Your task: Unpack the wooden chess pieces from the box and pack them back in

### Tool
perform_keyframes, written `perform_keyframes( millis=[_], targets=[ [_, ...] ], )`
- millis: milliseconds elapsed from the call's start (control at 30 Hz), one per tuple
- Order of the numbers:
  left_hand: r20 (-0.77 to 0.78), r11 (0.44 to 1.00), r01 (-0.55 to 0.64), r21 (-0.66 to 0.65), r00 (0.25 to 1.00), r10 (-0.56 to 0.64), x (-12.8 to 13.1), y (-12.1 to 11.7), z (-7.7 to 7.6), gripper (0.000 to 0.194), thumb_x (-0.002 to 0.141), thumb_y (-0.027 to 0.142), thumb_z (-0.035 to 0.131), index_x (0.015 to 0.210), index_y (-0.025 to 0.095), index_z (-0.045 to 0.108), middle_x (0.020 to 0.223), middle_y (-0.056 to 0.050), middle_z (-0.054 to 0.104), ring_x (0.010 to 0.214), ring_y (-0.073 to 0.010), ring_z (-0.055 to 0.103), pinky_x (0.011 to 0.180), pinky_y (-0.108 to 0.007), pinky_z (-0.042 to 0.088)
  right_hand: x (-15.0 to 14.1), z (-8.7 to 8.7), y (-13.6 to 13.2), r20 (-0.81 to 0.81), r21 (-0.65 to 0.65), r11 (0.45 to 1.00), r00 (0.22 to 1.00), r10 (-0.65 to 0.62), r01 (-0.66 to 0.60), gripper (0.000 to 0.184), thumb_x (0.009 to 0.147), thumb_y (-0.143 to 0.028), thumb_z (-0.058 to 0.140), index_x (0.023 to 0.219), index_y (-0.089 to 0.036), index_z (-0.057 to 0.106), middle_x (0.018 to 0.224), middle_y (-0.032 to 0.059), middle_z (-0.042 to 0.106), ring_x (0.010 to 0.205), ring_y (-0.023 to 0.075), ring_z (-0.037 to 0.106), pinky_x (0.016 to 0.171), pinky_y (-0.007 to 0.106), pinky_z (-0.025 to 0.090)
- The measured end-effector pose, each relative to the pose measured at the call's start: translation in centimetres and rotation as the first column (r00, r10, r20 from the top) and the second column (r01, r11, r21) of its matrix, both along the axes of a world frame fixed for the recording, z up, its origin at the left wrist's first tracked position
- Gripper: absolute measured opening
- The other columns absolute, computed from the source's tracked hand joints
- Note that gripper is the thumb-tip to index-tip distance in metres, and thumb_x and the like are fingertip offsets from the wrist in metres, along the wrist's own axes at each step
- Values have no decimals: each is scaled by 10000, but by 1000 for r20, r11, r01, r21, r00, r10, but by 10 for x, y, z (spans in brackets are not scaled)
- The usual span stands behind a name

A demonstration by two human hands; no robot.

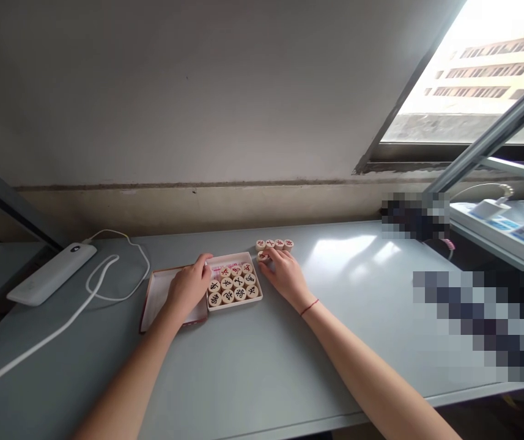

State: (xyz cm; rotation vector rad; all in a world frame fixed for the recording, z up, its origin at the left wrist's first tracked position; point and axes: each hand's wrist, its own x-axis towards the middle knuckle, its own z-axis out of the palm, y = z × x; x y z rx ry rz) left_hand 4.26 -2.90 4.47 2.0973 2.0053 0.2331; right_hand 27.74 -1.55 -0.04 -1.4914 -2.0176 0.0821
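A shallow white box (pixel 236 306) lies on the table with several round Chinese chess pieces (pixel 227 283) in it, black characters in the nearer rows and red ones in the far row. Its open lid (pixel 159 290) rests against the left side. My left hand (pixel 189 286) lies over the lid, its fingers closed on the box's left rim. Just right of the box, my right hand (pixel 285 274) has thumb and fingers closed on a Chinese chess piece (pixel 262 256), partly hidden by the fingertips. Behind it stands a short row of red-lettered pieces (pixel 274 244).
A white power strip (pixel 55 272) and its white cable (pixel 82 308) lie on the left of the grey table (pixel 262 379). At the right are a blurred dark object (pixel 413 217), a white shelf (pixel 509 226) and a slanted metal post (pixel 486 131). A wall borders the back.
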Motion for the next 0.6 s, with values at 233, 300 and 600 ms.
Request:
perform_keyframes(
  millis=[233,300,600],
  targets=[
    [-8,1000,2,13,1000,-2,-2,1,0,371,925,239,327,1242,236,519,747,-37,681,690,-227,630,564,-259,354,-1,-3,2,23,24,1000,1000,-14,13,163,872,-200,509,1017,-210,582,887,65,679,859,240,586,758,342,456],
    [-16,1000,3,25,1000,-2,-3,1,1,372,925,229,331,1248,233,516,787,-45,692,725,-230,641,582,-260,367,-1,-4,2,20,26,999,1000,-20,20,171,871,-195,507,1025,-210,581,886,65,677,858,241,585,758,341,456],
    [-3,996,14,87,1000,-14,-4,2,-3,351,935,231,343,1236,233,524,801,-35,699,754,-221,652,611,-260,402,2,-10,4,1,48,999,1000,1,-1,204,891,-210,479,1075,-196,566,938,84,672,890,250,582,780,358,462]
  ],
)
